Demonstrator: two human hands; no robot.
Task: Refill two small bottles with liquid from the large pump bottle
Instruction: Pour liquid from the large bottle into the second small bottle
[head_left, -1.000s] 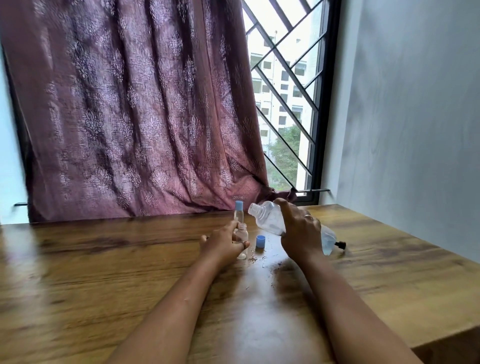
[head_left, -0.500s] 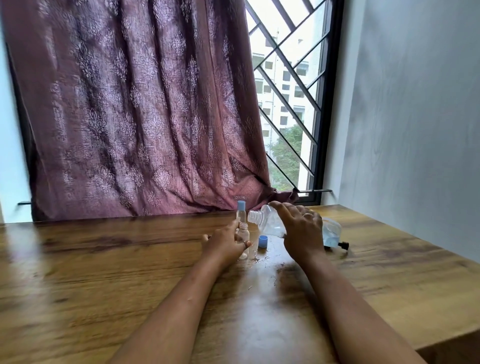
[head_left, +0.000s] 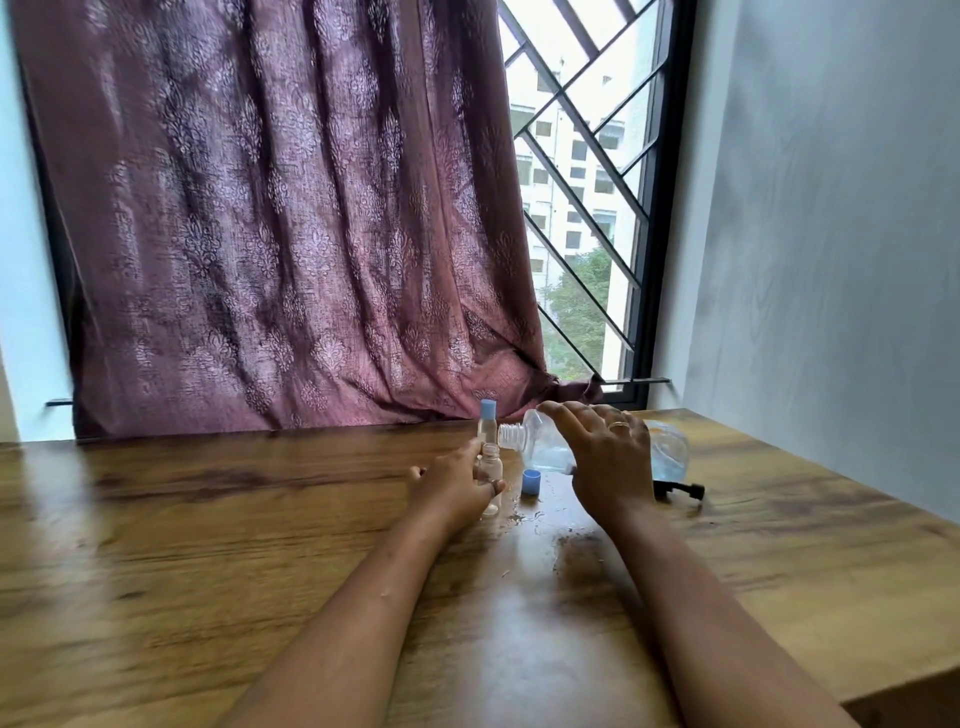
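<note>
Progress stood roughly at the midpoint, as we judged it. Near the centre of the frame our left hand (head_left: 457, 486) was wrapped around the open small bottle (head_left: 490, 467), holding it upright on the wooden surface (head_left: 208, 545); it looked clear and we could not tell how much liquid it held. Just behind it stood the capped small bottle (head_left: 487, 423), its blue top on, which we took to be the one already done, though its fill level was too small to read. Our right hand (head_left: 605, 457) gripped the large bottle (head_left: 540, 441) from above, tipped nearly flat with its threaded mouth pointing left, just above and beside the open bottle's neck; some bluish liquid pooled inside it. No stream was visible between the two. The loose blue cap (head_left: 531, 480) lay on the surface between our hands, and the black pump head (head_left: 680, 489) rested to the right of centre, behind the right wrist. Scattered wet drops (head_left: 530, 517) glistened on the wood below the cap. What remained, by our reckoning, was to finish pouring into the open bottle, put its cap back on, and refit the pump.
</note>
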